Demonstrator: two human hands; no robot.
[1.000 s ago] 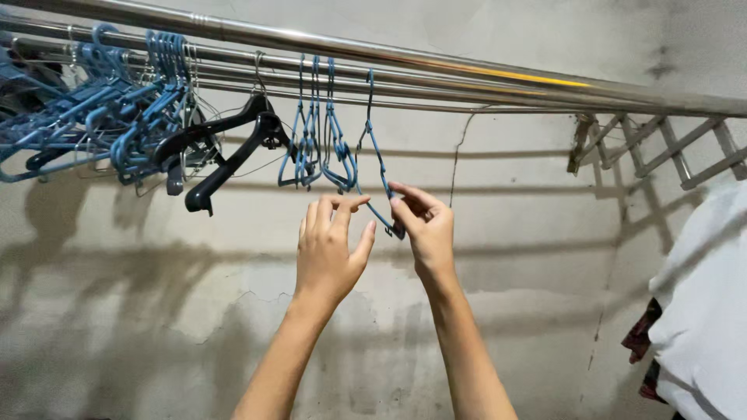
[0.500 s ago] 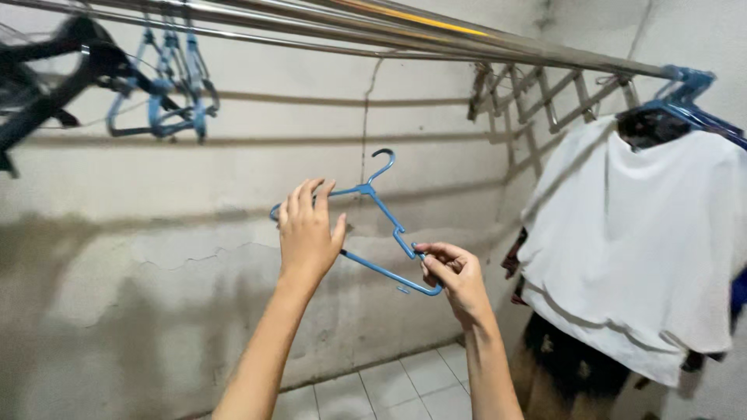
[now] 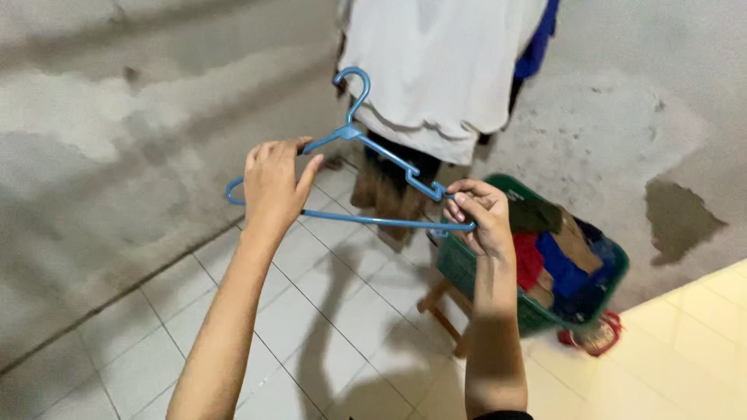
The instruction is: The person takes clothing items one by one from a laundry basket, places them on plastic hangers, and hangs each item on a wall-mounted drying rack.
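Observation:
I hold a blue plastic hanger (image 3: 366, 148) out in front of me with both hands. My left hand (image 3: 274, 180) grips its left end and my right hand (image 3: 476, 214) grips its right end. The hook points up toward a white garment (image 3: 440, 62) hanging above. Below my right hand stands a green laundry basket (image 3: 463, 268) filled with red, blue and brown clothes.
The basket rests on a wooden stool (image 3: 442, 299) over a white tiled floor (image 3: 311, 311). A stained grey concrete wall (image 3: 117, 155) runs along the left and behind. A blue garment (image 3: 537, 39) hangs beside the white one. A small red item (image 3: 595, 334) lies by the basket.
The view has swung down and right from the rail of hangers to the floor and basket. The blue hanger, taken off the rail, stays held in both hands.

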